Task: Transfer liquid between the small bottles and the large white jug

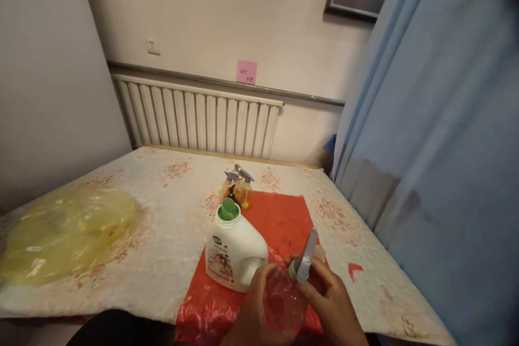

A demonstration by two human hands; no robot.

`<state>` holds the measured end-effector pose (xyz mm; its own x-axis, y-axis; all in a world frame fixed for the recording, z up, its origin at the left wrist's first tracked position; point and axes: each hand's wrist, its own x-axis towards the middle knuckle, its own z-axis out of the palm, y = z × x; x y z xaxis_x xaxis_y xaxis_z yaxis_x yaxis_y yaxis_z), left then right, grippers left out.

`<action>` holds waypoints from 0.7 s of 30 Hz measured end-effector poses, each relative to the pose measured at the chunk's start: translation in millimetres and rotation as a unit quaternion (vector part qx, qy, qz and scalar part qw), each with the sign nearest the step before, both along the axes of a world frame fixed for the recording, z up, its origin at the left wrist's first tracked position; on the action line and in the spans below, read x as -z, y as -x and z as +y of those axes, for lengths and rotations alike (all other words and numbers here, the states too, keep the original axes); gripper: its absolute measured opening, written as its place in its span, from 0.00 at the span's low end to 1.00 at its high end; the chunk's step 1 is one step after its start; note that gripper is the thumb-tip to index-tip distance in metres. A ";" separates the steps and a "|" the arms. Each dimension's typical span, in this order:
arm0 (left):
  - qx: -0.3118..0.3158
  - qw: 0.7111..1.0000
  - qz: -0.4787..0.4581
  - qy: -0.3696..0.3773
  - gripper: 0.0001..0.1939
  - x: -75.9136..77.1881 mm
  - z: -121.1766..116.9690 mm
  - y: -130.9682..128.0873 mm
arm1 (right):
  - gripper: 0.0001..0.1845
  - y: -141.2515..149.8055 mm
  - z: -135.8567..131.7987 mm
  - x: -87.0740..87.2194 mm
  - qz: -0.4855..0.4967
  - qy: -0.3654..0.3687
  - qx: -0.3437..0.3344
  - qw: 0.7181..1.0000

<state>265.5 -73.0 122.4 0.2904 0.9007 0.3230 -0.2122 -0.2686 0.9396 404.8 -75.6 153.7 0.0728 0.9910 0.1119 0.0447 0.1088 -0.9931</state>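
Held spray bottle: the pinkish see-through bottle (285,303) is between 5 and 6 o'clock in the view, in front of the red sheet (279,221); its base is hidden, so whether it rests there cannot be told.
Left hand (252,303): wrapped round the bottle's body, most fingers out of sight, wrist cut off below.
Right hand (334,303): fingers closed in at the grey spray head (307,257) and its collar; whether the head is seated cannot be made out.
White jug (235,251): upright at the bottle's 10 o'clock, a green spout (228,209) in its mouth, handle partly covered by the left hand, small label print unreadable.
Other spray bottles (245,193): at 11 o'clock, overlapping behind the jug, lower parts hidden; a black-topped item (231,192) before them is unclear.
Pale object (320,252): just behind the right hand, mostly covered, not identifiable.
Yellow plastic (68,232): crumpled, towards 9 o'clock, cut by the picture's edge.
Framed picture (330,2): at 1 o'clock, cropped above, with the blue curtain (438,119) beside it.
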 end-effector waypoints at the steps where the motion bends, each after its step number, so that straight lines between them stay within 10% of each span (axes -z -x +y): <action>1: -0.007 1.000 -0.006 0.007 0.29 3.2 0.2 -2.0 | 0.12 0.0 1.3 2.7 -0.001 -0.002 0.016 1.000; 13: -0.010 0.999 -0.010 0.049 0.32 13.2 5.3 -4.8 | 0.10 -2.6 5.9 10.5 -0.040 -0.009 0.039 0.998; 21: -0.046 0.994 0.057 0.075 0.39 47.5 13.6 2.1 | 0.36 -3.6 -4.6 28.3 -0.144 0.045 0.001 0.989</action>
